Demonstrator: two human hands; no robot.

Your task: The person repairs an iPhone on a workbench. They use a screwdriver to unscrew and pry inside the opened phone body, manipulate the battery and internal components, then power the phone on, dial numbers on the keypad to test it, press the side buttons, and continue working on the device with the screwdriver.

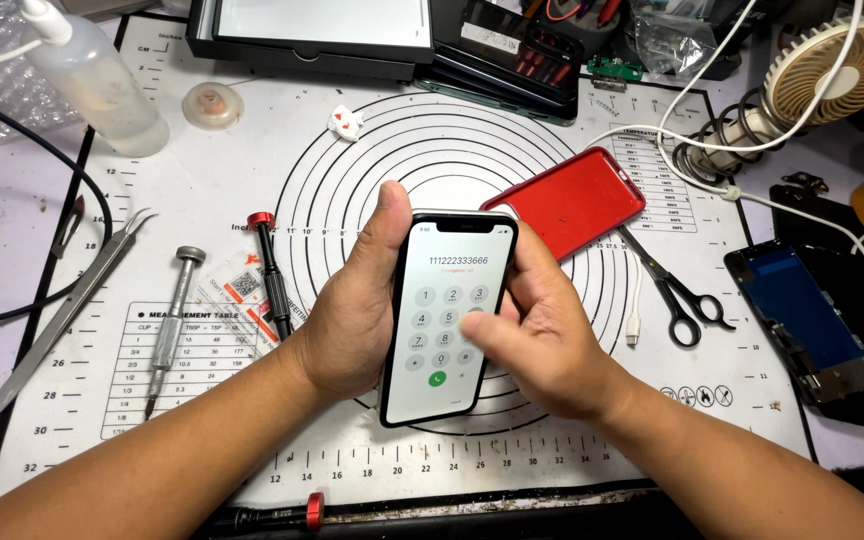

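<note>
White work mat (202, 180) with ringed markings covers the surface. We note the red case (572, 200) just behind the smartphone (449, 315), which sits mid-mat, left hand (352, 320) grip clamped round it, right hand (537, 335) thumb on its keypad. Scissors (677, 290) right; tweezers (67, 310), screwdrivers (270, 270) left.
</note>
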